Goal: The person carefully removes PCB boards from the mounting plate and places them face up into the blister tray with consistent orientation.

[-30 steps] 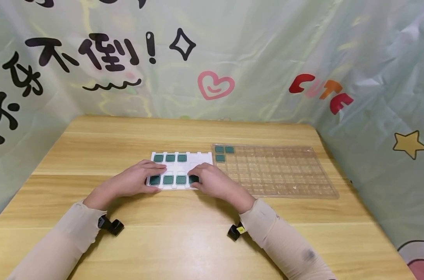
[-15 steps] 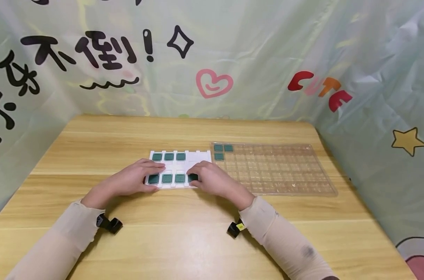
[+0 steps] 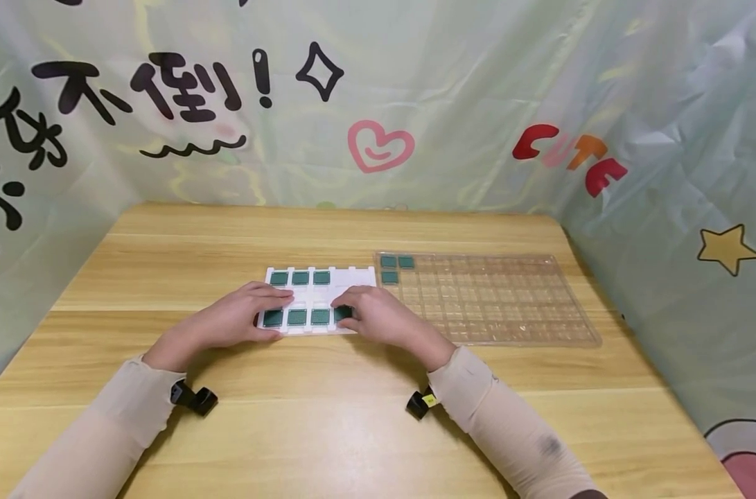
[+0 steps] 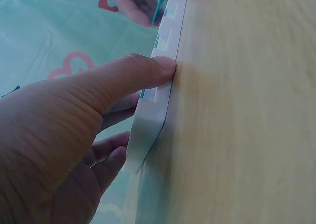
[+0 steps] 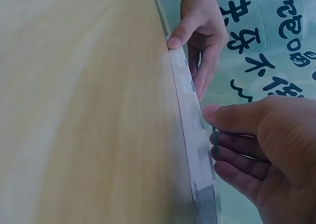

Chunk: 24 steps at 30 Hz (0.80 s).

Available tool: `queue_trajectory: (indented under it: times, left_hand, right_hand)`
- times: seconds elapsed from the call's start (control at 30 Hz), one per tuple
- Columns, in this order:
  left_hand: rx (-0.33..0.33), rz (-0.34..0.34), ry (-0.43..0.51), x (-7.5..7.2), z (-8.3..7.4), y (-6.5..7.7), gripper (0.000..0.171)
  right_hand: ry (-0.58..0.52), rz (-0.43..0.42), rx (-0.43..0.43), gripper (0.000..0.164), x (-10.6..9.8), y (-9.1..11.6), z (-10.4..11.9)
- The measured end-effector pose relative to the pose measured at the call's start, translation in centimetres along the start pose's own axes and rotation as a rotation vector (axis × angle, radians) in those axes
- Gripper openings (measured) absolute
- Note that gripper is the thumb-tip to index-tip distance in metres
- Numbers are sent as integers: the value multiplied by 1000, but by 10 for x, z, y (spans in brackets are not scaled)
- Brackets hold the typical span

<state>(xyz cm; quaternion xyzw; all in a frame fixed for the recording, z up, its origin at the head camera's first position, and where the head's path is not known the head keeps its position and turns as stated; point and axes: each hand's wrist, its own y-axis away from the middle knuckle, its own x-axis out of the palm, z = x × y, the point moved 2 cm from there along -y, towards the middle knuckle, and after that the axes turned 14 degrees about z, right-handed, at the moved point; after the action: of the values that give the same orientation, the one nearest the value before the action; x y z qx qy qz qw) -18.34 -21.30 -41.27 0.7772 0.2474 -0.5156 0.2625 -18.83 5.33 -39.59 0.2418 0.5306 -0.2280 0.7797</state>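
Observation:
A white tray (image 3: 353, 277) with several green square chips (image 3: 300, 278) in its far and near rows lies on the table. At its left end my left hand (image 3: 234, 315) grips it, thumb (image 4: 163, 70) on the near edge and fingers by the end and top. My right hand (image 3: 378, 315) pinches one green chip (image 5: 216, 140) over the near row, right of the other chips. Seen in the left wrist view, this chip (image 4: 158, 11) stands tilted to the tray; whether it touches the slot cannot be told. My fingers partly cover it in the head view.
Right of the white tray lies a clear plastic tray (image 3: 477, 298) with many pockets, the two nearly touching. Three green chips (image 3: 389, 277) sit in its far left corner. A printed curtain (image 3: 452, 104) hangs behind and beside the wooden table (image 3: 315, 416).

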Motion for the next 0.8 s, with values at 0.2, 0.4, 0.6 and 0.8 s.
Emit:
queue_trajectory:
  times: [0.2, 0.4, 0.6, 0.8]
  left_hand:
    - [-3, 3, 0, -1, -1, 0, 64]
    - [5, -5, 0, -1, 0, -1, 65]
    - [12, -12, 1, 0, 1, -1, 65]
    - [22, -16, -4, -1, 0, 0, 65]
  right_hand:
    - [-24, 13, 19, 33, -4, 1, -1]
    - [-53, 12, 31, 34, -10, 4, -5]
    - [-88, -3, 48, 35, -17, 8, -9]
    - [-103, -27, 67, 35, -22, 10, -14]
